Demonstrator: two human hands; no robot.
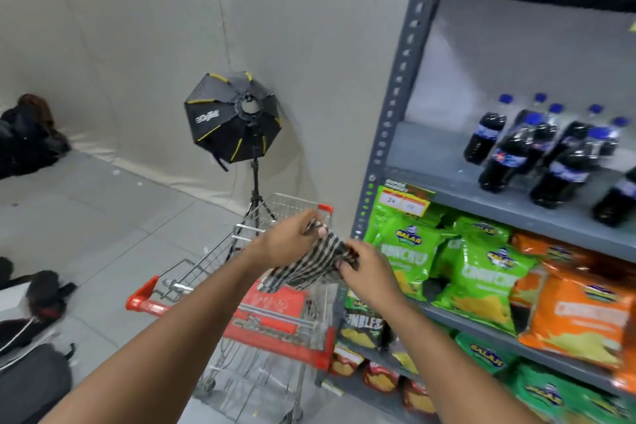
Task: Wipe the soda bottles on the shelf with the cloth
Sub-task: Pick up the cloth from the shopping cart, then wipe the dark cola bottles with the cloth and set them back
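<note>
Both hands raised over a shopping cart [241,306], sharing one checked cloth [309,265]; left hand [292,239] pinching the cloth's upper edge between thumb and fingers; right hand [368,272] pinching the opposite edge, fingertips curled into the fabric; cloth stretched slack between the two, lower part drooping toward the cart's red child-seat flap.

Soda bottles [537,155] standing on the grey metal shelf [447,189] to the right, well apart from both hands; dark liquid, blue caps, blue-and-white labels; grouped in loose rows toward the right end of the board, left part of it bare; not touched by cloth or hand.

Price tag [402,201] fixed to the shelf's front lip, just below the bottles' level; green snack bags [478,272] and orange snack bags [581,317] on the tier beneath; further packets on the lower tiers, blurred.

Cart parked just beside the shelf's left upright; red handle toward the camera.

Black softbox light [234,117] on a tripod behind the cart, against the pale backdrop; dark bags on the floor at far left.
</note>
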